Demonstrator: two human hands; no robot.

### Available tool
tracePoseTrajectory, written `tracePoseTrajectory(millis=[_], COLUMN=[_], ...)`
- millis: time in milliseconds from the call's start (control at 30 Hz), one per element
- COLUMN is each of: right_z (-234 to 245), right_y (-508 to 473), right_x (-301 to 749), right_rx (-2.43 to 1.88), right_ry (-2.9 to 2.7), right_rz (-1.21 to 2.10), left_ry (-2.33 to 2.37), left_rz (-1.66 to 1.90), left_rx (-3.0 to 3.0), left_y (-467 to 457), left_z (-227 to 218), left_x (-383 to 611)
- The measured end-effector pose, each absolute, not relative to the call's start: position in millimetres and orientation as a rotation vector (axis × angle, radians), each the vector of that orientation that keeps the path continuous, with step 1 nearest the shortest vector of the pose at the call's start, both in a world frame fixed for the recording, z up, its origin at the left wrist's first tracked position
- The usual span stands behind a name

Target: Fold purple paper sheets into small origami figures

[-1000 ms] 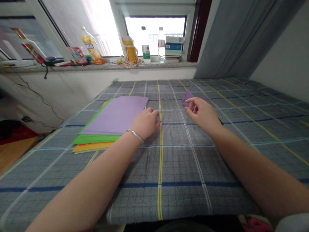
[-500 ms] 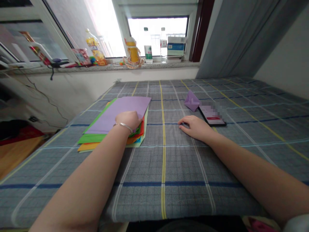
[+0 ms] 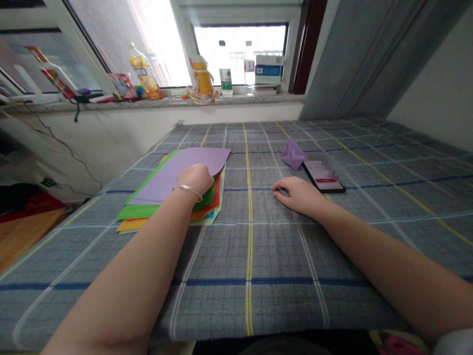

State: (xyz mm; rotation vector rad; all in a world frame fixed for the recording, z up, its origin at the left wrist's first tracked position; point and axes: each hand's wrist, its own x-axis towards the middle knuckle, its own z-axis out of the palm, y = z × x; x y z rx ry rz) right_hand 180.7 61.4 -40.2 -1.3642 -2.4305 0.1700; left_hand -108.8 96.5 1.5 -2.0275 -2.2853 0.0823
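Note:
A purple sheet of paper (image 3: 166,172) lies on top of a stack of coloured papers (image 3: 138,212) with green, orange, red and blue edges showing. My left hand (image 3: 195,178), with a silver bangle at the wrist, is closed at the sheet's right edge, which bends up slightly there. The fingertips are hidden behind the hand. My right hand (image 3: 295,192) rests on the checked cloth, its fingers loosely bent and apart, with nothing in it. Beyond it sits a folded purple paper shape (image 3: 293,154), touching or almost touching a phone (image 3: 325,177) with its screen lit.
The grey checked cloth (image 3: 229,256) covers the whole surface under my arms. Along the windowsill (image 3: 166,102) stand a yellow drink bottle (image 3: 145,74), a yellow cup with a strap (image 3: 202,79), two clear bottles and a stack of boxes (image 3: 268,71). A grey curtain hangs at right.
My left hand has risen slightly, and the purple sheet's right edge has lifted with it, baring more of the green and red paper beneath. My right hand stays in place.

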Motion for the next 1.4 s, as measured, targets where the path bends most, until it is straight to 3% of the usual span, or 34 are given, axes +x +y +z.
tracePoseTrajectory(millis=[567,967,1133,1400], right_z=[-38.6,-38.6,-37.9,-36.2], right_y=[60.8,59.8,56.1,49.4], right_x=[181.0,180.6,175.2,156.7], right_rx=[-1.390,-1.383,-1.366,-1.279], right_ry=[-2.428,-2.382,-2.339,-2.527], right_rz=[0.205,0.176,0.194,-0.073], left_ry=[-2.548,-2.200,-1.986,-1.854], left_rz=[-0.015,0.018,-0.019,0.021], left_rx=[-2.256,-2.119,-2.347,-2.509], left_y=[104.3,70.3,46.3,33.6], left_z=[5.4,5.1,4.2,-3.2], left_x=[-125.5,-68.4,-28.6,-8.7])
